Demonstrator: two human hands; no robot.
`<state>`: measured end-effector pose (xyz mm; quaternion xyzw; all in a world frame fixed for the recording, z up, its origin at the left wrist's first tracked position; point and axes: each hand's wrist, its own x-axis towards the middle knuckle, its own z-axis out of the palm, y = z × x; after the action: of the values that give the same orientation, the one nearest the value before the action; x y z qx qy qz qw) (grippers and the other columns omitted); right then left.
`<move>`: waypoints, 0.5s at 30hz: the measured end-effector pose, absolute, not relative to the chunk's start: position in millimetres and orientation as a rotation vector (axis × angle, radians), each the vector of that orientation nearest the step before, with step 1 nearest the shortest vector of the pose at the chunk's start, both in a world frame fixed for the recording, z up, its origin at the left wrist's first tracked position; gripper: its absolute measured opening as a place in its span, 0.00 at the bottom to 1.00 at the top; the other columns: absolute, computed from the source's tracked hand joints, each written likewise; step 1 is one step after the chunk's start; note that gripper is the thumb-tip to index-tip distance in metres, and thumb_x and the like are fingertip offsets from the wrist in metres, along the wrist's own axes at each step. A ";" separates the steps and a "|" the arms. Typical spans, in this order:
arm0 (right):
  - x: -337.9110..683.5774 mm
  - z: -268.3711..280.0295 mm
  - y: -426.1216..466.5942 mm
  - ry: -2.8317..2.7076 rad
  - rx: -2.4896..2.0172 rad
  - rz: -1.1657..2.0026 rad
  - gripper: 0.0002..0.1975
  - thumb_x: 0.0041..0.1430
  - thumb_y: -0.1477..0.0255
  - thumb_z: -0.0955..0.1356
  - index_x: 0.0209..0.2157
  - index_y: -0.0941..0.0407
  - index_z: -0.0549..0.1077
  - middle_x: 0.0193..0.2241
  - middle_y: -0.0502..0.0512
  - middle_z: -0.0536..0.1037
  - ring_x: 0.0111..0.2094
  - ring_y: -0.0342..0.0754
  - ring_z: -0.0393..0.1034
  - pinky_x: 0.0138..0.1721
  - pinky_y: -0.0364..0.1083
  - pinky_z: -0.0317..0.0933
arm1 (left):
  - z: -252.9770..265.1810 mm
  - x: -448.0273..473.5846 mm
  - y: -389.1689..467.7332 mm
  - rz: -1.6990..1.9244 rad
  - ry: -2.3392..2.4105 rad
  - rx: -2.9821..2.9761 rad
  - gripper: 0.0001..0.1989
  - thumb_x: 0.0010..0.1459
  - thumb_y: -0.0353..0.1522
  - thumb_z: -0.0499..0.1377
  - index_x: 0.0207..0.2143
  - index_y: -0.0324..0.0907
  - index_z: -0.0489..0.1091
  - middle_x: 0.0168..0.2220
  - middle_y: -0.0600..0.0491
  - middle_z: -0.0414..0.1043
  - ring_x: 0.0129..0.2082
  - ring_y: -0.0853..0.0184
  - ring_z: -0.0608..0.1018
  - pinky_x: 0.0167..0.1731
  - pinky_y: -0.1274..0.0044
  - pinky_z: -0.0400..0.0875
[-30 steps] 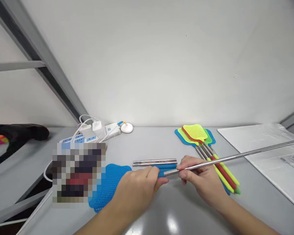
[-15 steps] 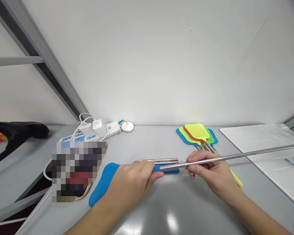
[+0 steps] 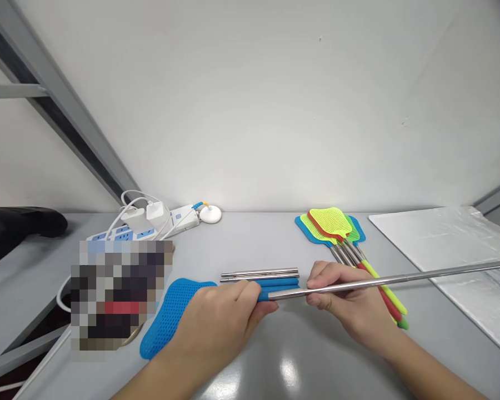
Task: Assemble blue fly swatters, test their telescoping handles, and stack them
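Observation:
My left hand (image 3: 220, 316) is closed around the blue end piece of a fly swatter, at the base of its long metal telescopic rod (image 3: 370, 283). A blue perforated swatter head (image 3: 173, 311) shows left of that hand; the hand hides whether it joins the held piece. My right hand (image 3: 352, 300) pinches the rod between thumb and fingers, close to the blue end. The rod is drawn out and runs past the right edge of view. Behind my hands lie thin metal rods (image 3: 260, 274) and a blue handle (image 3: 279, 282).
Several swatters (image 3: 330, 222) in yellow, red, green and blue lie piled behind my right hand. A power strip (image 3: 183, 218) with white plugs and a white round device (image 3: 210, 214) sit at the back left. A blurred-out item lies at left, a plastic-wrapped white board (image 3: 437, 233) at right.
The view has shifted slightly. The rod's far end sits lower, and my right hand has slid a little toward the blue end. Both hands keep their hold.

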<state>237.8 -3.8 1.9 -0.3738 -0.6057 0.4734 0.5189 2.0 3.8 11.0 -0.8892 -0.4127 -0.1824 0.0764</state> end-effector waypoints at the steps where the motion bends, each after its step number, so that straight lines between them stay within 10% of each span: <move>1: 237.0 2.3 -3.2 -1.442 -0.917 1.151 0.06 0.53 0.73 0.75 0.32 0.50 0.77 0.27 0.48 0.74 0.29 0.42 0.69 0.29 0.42 0.64 | 11.0 0.9 5.2 -0.556 -1.228 -2.657 0.24 0.71 0.42 0.40 0.25 0.43 0.62 0.19 0.58 0.70 0.16 0.68 0.72 0.17 0.76 0.51; 15: 271.6 8.7 19.2 -1.088 -0.996 1.145 0.10 0.56 0.65 0.73 0.39 0.53 0.76 0.26 0.50 0.75 0.27 0.44 0.69 0.27 0.43 0.66 | 27.7 -34.4 31.9 -0.485 -1.536 -2.437 0.22 0.68 0.44 0.47 0.22 0.43 0.58 0.19 0.58 0.64 0.20 0.69 0.68 0.24 0.75 0.51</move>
<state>271.6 19.2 8.7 -0.4288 -0.4682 0.4930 0.5949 -34.4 31.9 27.7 -0.8293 -0.5225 -0.1651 0.1098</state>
